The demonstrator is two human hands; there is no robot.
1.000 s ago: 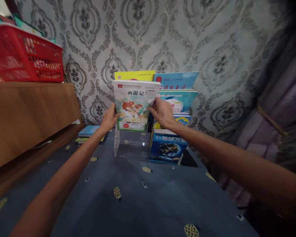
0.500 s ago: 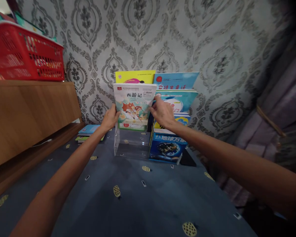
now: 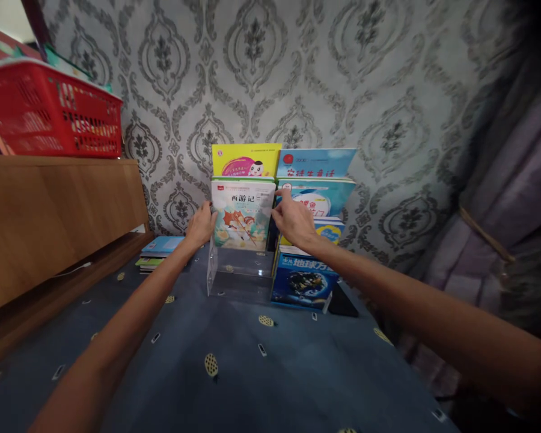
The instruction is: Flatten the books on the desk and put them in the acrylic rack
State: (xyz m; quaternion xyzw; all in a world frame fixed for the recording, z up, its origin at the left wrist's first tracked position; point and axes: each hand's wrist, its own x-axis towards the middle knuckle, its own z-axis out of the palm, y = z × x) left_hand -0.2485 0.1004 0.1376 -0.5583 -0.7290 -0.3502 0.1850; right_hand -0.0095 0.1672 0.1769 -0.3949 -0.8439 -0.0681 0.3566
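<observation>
A picture book (image 3: pixel 242 225) with a pale green cover stands upright in the left column of a clear acrylic rack (image 3: pixel 238 282). My left hand (image 3: pixel 200 225) is closed at the book's left edge, its fingertips partly hidden behind it. Thumb and forefinger of my right hand (image 3: pixel 294 221) pinch the right edge near the top. Behind it rises a yellow book (image 3: pixel 246 157). The right column carries a light blue book (image 3: pixel 315 161), a teal book (image 3: pixel 338 195) and, lowest in front, a dark blue book with a globe (image 3: pixel 306 282).
A small stack of books (image 3: pixel 162 245) lies left of the rack, beside a wooden cabinet (image 3: pixel 63 222) topped by a red basket (image 3: pixel 72 114). A flat black object (image 3: pixel 344 300) rests at the rack's right. Patterned blue cloth (image 3: pixel 234 391) covers the surface; a curtain (image 3: pixel 491 240) hangs at right.
Both hands have lowered the pale green book into the left column; more of the yellow book shows above it. The view has tilted slightly upward.
</observation>
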